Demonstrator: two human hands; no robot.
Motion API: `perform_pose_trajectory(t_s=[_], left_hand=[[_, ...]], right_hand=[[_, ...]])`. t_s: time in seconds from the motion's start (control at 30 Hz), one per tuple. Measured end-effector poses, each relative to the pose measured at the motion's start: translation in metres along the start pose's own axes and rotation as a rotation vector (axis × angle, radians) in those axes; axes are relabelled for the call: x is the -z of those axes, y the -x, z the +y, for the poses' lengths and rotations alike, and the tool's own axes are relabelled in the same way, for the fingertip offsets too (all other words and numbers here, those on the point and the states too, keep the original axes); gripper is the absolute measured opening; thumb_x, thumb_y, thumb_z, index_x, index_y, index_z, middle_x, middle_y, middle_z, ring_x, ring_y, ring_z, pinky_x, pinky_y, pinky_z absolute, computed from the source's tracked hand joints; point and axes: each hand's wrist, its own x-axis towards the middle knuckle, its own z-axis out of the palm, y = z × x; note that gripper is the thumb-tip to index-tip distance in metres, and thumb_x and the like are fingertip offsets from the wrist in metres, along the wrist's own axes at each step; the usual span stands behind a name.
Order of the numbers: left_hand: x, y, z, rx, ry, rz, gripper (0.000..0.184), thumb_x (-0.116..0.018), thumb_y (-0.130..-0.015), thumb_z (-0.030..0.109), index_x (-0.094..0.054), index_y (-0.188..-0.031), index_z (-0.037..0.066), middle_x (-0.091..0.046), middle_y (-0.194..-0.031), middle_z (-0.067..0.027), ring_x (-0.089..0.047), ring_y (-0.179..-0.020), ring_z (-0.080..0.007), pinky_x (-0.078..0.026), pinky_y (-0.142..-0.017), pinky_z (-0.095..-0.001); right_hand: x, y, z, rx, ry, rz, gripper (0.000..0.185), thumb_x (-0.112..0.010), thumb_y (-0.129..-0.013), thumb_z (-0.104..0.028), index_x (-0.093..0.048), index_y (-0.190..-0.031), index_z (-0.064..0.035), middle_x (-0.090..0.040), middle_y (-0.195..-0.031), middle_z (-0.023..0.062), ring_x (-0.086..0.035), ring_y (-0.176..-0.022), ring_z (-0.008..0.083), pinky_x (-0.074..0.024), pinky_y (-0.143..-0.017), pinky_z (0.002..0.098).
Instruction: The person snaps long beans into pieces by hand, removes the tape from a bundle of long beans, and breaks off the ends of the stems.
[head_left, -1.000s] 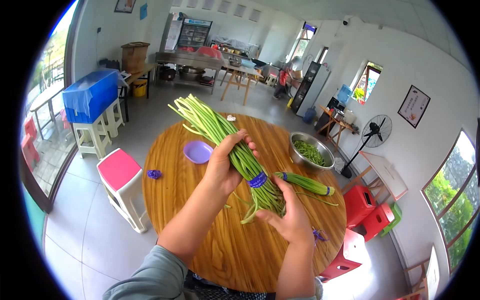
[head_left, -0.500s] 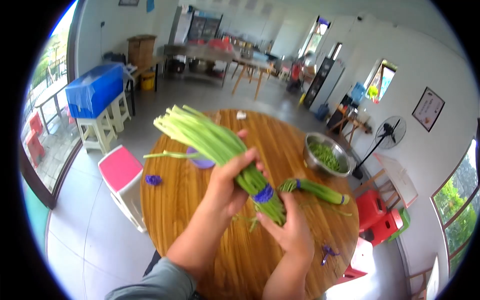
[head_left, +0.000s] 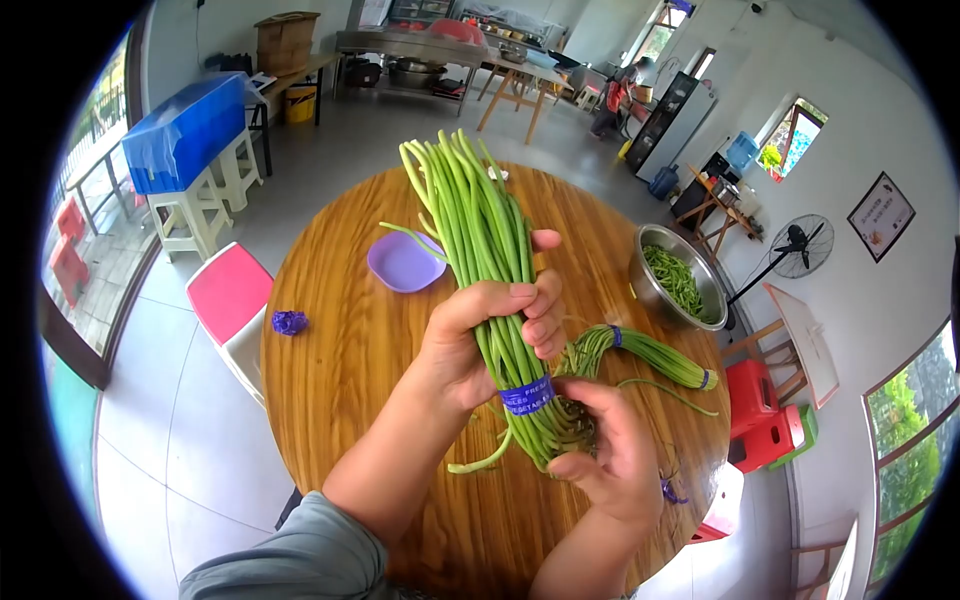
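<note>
A thick bunch of garlic scapes (head_left: 470, 215), long and green, stands tilted up in front of me over the round table. My left hand (head_left: 490, 335) is wrapped round its middle, thumb across the stems. Below that hand a purple printed tape (head_left: 527, 396) binds the bunch. My right hand (head_left: 610, 450) curls loosely around the lower, curly ends, with thumb and forefinger on either side of them. One stray stem hangs out at the lower left. A second taped bunch of garlic scapes (head_left: 660, 360) lies on the table to the right.
On the wooden table (head_left: 330, 400) are a purple dish (head_left: 405, 262), crumpled purple tape (head_left: 290, 322), a tape scrap (head_left: 672, 490) and a steel bowl (head_left: 652, 298) with cut green pieces. A pink-topped stool (head_left: 230, 295) stands left, red stools (head_left: 752, 400) right. A person (head_left: 615, 100) is far behind.
The bunch has turned more upright, its top swinging right, and the tape's print now faces me. My right hand has loosened around the lower ends. The view has tilted down slightly.
</note>
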Motion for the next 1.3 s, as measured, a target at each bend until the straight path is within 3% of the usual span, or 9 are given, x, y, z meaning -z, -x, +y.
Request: perform_pose_trajectory(t_s=[0.17, 0.3, 0.4, 0.5, 0.6, 0.73, 0.87, 1.03, 1.3], left_hand=[[-0.004, 0.004, -0.001, 0.044, -0.061, -0.126, 0.057, -0.062, -0.084, 0.004, -0.043, -0.137, 0.004, -0.050, -0.078, -0.0067, -0.053, -0.064, -0.0167, -0.046, -0.060, -0.0323], [-0.006, 0.007, 0.013, 0.110, -0.283, -0.190, 0.070, -0.069, -0.078, 0.003, -0.039, -0.142, 0.003, -0.057, -0.084, -0.0094, -0.062, -0.073, -0.0209, -0.051, -0.067, -0.0342], [-0.011, 0.008, 0.023, 0.035, -0.625, 0.012, 0.081, -0.079, -0.077, 0.008, -0.036, -0.146, 0.003, -0.062, -0.097, -0.0101, -0.066, -0.093, -0.0272, -0.054, -0.080, -0.0401], [-0.011, 0.006, 0.008, -0.183, -0.429, 0.169, 0.075, -0.078, -0.083, 0.015, -0.036, -0.146, 0.004, -0.061, -0.103, -0.0092, -0.065, -0.100, -0.0268, -0.054, -0.081, -0.0414], [-0.011, 0.004, 0.003, -0.236, -0.306, 0.311, 0.057, -0.070, -0.092, 0.025, -0.044, -0.138, 0.007, -0.056, -0.098, -0.0043, -0.059, -0.089, -0.0177, -0.052, -0.075, -0.0358], [-0.003, 0.004, 0.009, -0.224, -0.295, 0.327, 0.042, -0.062, -0.093, 0.017, -0.050, -0.132, 0.008, -0.049, -0.084, -0.0001, -0.048, -0.069, -0.0095, -0.044, -0.064, -0.0292], [-0.001, 0.008, 0.013, -0.150, -0.352, 0.087, 0.046, -0.061, -0.091, 0.013, -0.048, -0.134, 0.009, -0.046, -0.077, 0.0004, -0.046, -0.060, -0.0087, -0.041, -0.058, -0.0278], [-0.006, 0.010, 0.004, -0.070, -0.471, -0.146, 0.055, -0.063, -0.088, 0.013, -0.043, -0.140, 0.009, -0.047, -0.074, -0.0011, -0.047, -0.052, -0.0106, -0.041, -0.054, -0.0289], [-0.014, 0.011, -0.003, -0.069, -0.575, -0.028, 0.058, -0.063, -0.086, 0.011, -0.043, -0.140, 0.012, -0.046, -0.070, -0.0006, -0.047, -0.052, -0.0130, -0.040, -0.054, -0.0324]], right_hand=[[-0.011, -0.005, -0.008, -0.152, 0.220, -0.186, 0.065, -0.085, -0.077, -0.034, -0.055, -0.121, 0.0020, -0.064, -0.103, 0.0136, -0.064, -0.094, 0.0241, -0.0507, -0.083, 0.0358], [-0.025, -0.007, -0.003, -0.041, 0.482, -0.036, 0.048, -0.084, -0.076, -0.024, -0.059, -0.111, -0.0027, -0.063, -0.094, 0.0121, -0.061, -0.086, 0.0332, -0.0464, -0.076, 0.0423], [-0.030, -0.012, 0.006, 0.075, 0.704, 0.131, 0.041, -0.082, -0.075, -0.018, -0.061, -0.107, -0.0049, -0.064, -0.095, 0.0119, -0.060, -0.088, 0.0325, -0.0425, -0.080, 0.0434], [-0.034, -0.016, 0.013, 0.150, 0.878, 0.261, 0.041, -0.080, -0.074, -0.013, -0.061, -0.109, -0.0049, -0.065, -0.101, 0.0107, -0.059, -0.092, 0.0331, -0.0394, -0.084, 0.0441], [-0.040, -0.016, 0.014, 0.160, 1.042, 0.299, 0.055, -0.083, -0.072, -0.018, -0.058, -0.119, -0.0050, -0.064, -0.111, 0.0130, -0.059, -0.102, 0.0340, -0.0408, -0.088, 0.0458], [-0.022, -0.011, 0.002, 0.133, 0.524, 0.140, 0.074, -0.086, -0.074, -0.032, -0.051, -0.132, -0.0023, -0.056, -0.131, 0.0173, -0.055, -0.116, 0.0366, -0.0413, -0.100, 0.0459], [-0.010, -0.004, -0.001, 0.049, 0.128, 0.373, 0.042, -0.071, -0.092, -0.018, -0.057, -0.126, 0.0015, -0.061, -0.125, 0.0153, -0.058, -0.117, 0.0263, -0.0442, -0.099, 0.0371], [-0.007, -0.006, 0.009, 0.020, 0.094, 0.283, 0.033, -0.070, -0.091, -0.011, -0.059, -0.120, 0.0010, -0.062, -0.123, 0.0148, -0.060, -0.112, 0.0240, -0.0473, -0.095, 0.0346], [-0.008, -0.006, 0.021, 0.021, 0.010, 0.171, 0.011, -0.067, -0.090, -0.003, -0.060, -0.098, 0.0002, -0.062, -0.108, 0.0128, -0.060, -0.098, 0.0224, -0.0475, -0.088, 0.0330]])
